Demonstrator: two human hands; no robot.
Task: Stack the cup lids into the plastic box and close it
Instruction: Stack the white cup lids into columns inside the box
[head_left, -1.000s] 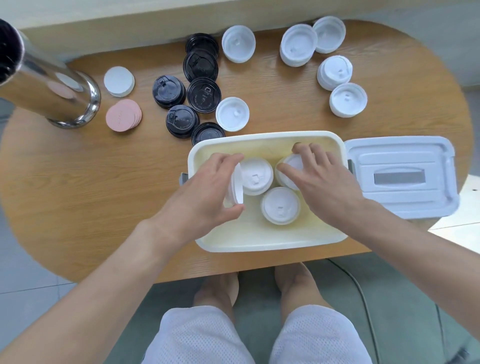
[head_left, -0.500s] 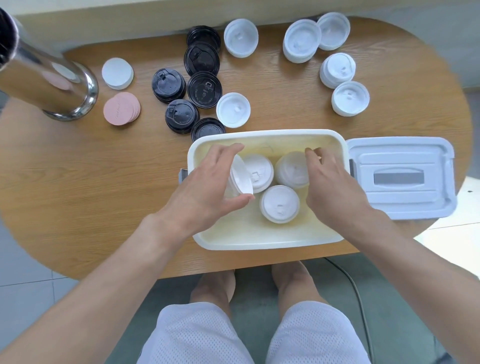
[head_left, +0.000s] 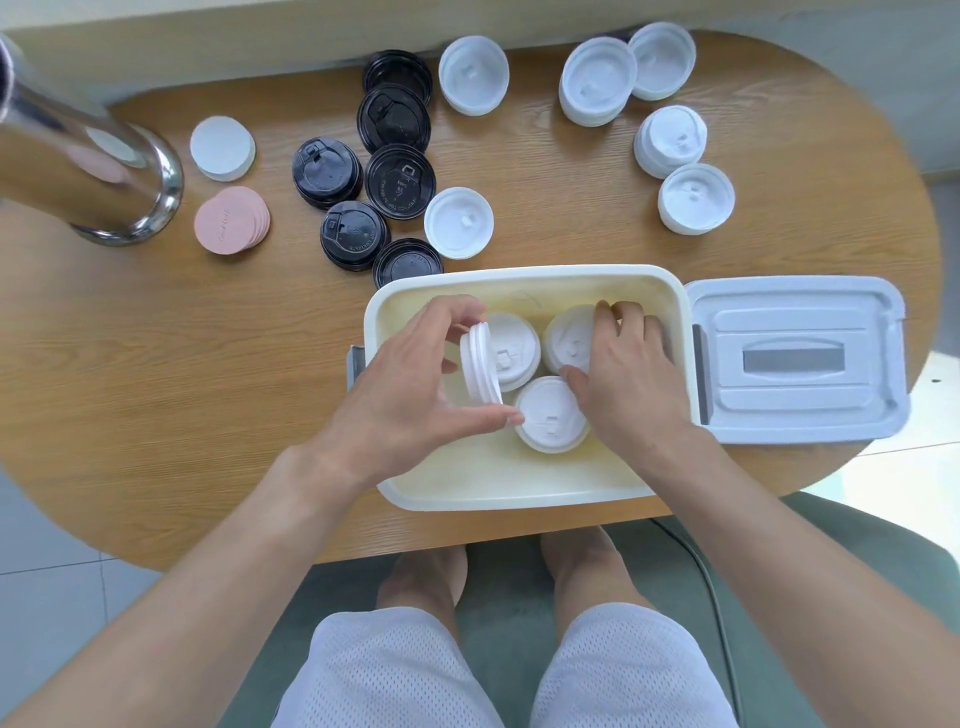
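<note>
My left hand (head_left: 410, 384) pinches a small stack of white lids (head_left: 480, 362) on edge, thumb below and fingers above, over the left part of the open plastic box (head_left: 519, 493) on the wooden surface (head_left: 208, 389). My right hand (head_left: 628, 371) curls its fingers round the far right lid stack (head_left: 569, 338) inside the box, beside two other white stacks there. The box cover (head_left: 795, 358) lies just right of the box, with black lids (head_left: 400, 179) and more white ones (head_left: 696, 197) spread beyond it.
</note>
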